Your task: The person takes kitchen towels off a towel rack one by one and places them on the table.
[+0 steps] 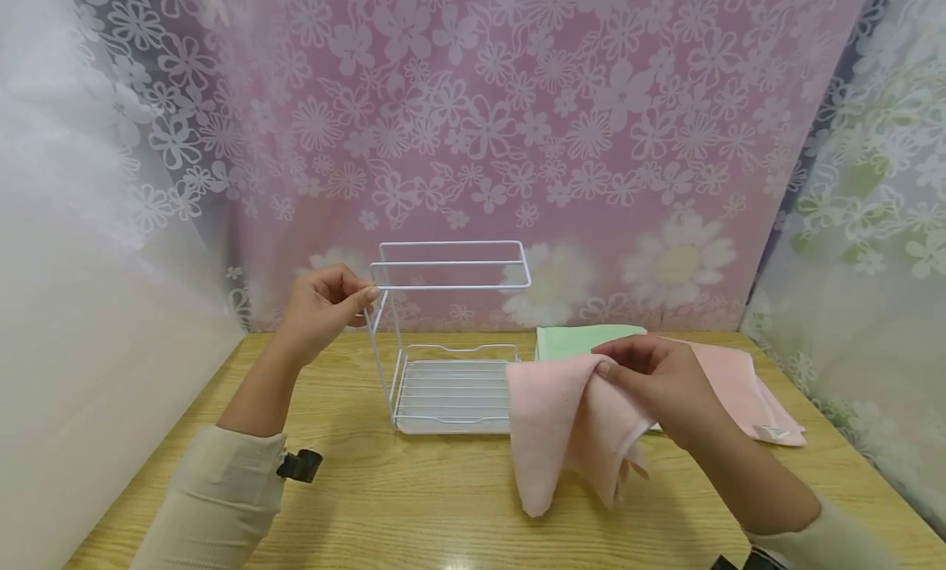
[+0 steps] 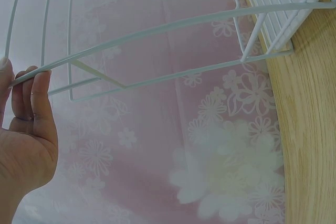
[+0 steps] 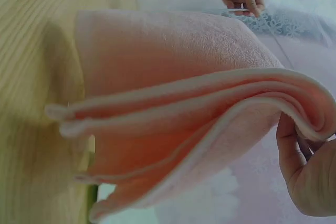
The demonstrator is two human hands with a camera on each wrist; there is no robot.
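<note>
A white wire rack [image 1: 451,287] with a slatted lower tray [image 1: 454,397] stands on the table. At its upper left corner my left hand [image 1: 325,307] pinches the wire frame between thumb and fingers; the left wrist view shows the same hand [image 2: 31,129] on the rod. My right hand [image 1: 665,385] pinches a folded pink towel [image 1: 550,422] by its top edge. The towel hangs in folds above the table, in front of the tray's right end. Seen from the right wrist, its layered edges [image 3: 184,98] droop away from the fingers.
Behind the right hand lie a green towel [image 1: 584,340] and another pink towel [image 1: 727,381] with a white tag, both on the wood-grain table [image 1: 414,504]. A pink flowered curtain [image 1: 473,143] closes off the back, with pale sheets at both sides.
</note>
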